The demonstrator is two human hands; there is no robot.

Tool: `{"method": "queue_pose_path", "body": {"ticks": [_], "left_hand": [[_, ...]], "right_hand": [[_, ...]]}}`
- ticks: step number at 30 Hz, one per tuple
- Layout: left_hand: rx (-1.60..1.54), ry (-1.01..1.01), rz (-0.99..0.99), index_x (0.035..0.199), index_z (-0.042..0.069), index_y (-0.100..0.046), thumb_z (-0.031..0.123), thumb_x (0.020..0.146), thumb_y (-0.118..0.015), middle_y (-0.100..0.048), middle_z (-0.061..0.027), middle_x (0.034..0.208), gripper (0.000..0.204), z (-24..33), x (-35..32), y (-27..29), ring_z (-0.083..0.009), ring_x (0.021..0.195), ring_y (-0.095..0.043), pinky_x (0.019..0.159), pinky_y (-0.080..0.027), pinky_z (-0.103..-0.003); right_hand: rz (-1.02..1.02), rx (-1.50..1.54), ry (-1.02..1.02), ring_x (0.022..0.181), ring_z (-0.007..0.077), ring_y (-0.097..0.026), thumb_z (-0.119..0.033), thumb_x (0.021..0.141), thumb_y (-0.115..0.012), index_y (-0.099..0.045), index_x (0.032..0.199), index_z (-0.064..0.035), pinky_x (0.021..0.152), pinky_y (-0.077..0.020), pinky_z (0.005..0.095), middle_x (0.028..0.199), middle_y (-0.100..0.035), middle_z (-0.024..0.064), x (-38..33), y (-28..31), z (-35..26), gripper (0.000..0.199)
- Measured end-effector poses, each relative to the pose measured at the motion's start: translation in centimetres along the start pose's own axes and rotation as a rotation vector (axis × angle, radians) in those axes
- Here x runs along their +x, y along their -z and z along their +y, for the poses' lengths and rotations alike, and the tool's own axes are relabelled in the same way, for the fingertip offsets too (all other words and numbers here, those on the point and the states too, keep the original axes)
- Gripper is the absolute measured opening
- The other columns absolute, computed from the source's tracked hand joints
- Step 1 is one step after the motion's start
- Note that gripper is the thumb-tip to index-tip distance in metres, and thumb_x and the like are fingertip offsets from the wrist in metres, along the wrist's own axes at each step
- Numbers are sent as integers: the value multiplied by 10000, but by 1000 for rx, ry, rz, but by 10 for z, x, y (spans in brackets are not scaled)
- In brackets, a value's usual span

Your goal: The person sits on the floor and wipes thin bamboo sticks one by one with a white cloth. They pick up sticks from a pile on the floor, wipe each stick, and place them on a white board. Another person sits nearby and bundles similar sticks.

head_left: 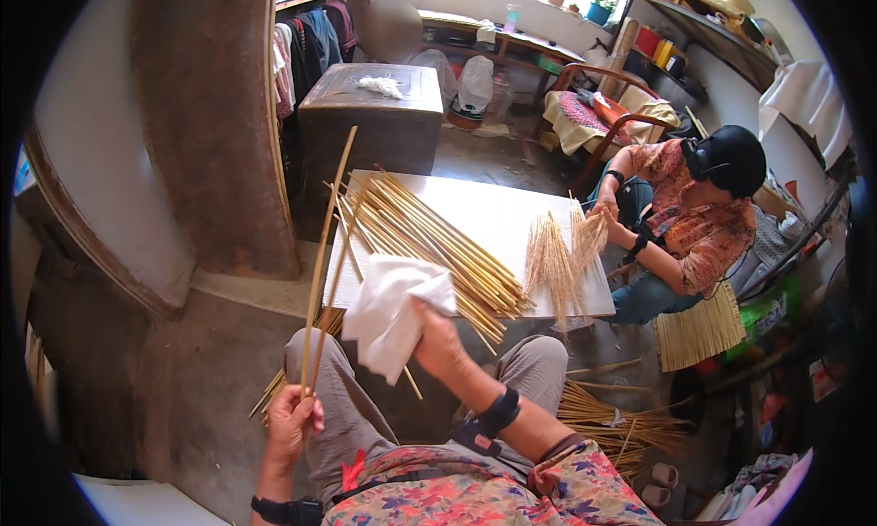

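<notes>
Left hand [292, 418]: closed round lower ends of two stalks [331, 247], lower left of frame.
Right hand [437, 341]: clutching white cloth [395, 308], centre.
Stalk bundle [437, 238]: on white tabletop [502, 206], mid-frame.
Risk: loose left grip could let tall stalks tip.

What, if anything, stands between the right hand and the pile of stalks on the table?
The white cloth in the right hand partly covers the view of the pile of stalks; to the cloth's right, nothing visible stands between hand and pile.
</notes>
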State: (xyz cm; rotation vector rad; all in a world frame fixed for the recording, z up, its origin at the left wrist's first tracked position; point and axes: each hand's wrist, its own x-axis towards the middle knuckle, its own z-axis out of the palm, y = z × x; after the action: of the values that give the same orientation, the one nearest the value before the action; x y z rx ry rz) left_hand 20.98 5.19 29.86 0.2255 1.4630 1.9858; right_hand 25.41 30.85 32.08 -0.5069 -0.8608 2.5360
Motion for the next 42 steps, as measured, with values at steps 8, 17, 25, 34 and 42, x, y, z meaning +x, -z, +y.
{"method": "queue_pose_path", "body": {"ticks": [8,17,25,34,42], "left_hand": [[241,48,-238,952,46,-472,103,888,-433,-465,-10,569,94,-10,25,-59,-69,392,-396,356,-315,-201],[159,234,-280,813,57,-507,230,921,-379,-462,-10,529,241,-9,17,-59,-87,409,-424,371,-323,-216],[-26,290,-354,932,43,-520,225,921,-406,-547,-45,657,216,-10,20,-38,-121,498,-509,468,-440,-239],[13,396,-405,905,57,-517,246,920,-408,-572,-40,684,219,-18,22,-39,-108,547,-540,512,-455,-227],[184,296,-369,967,44,-504,202,910,-403,-549,-41,667,197,-17,25,-42,-96,501,-505,426,-398,-221]], "right_hand": [[-53,-69,-126,858,128,-525,-216,821,-596,-505,1060,-84,749,-433,292,948,-548,11,-32,-19,33,288],[8,-260,-82,841,114,-500,-265,832,-580,-491,1101,-75,731,-421,275,954,-533,14,-27,-24,48,341],[-96,-88,-140,878,158,-531,-166,821,-579,-482,1107,-78,754,-443,336,997,-546,33,-15,-17,60,315],[26,-158,-107,862,151,-527,-134,799,-611,-506,1074,-60,746,-436,312,961,-552,27,-13,-15,51,304],[119,-117,-9,855,144,-530,-127,807,-598,-529,1051,-59,745,-437,302,946,-564,23,-7,-4,42,263]]}}
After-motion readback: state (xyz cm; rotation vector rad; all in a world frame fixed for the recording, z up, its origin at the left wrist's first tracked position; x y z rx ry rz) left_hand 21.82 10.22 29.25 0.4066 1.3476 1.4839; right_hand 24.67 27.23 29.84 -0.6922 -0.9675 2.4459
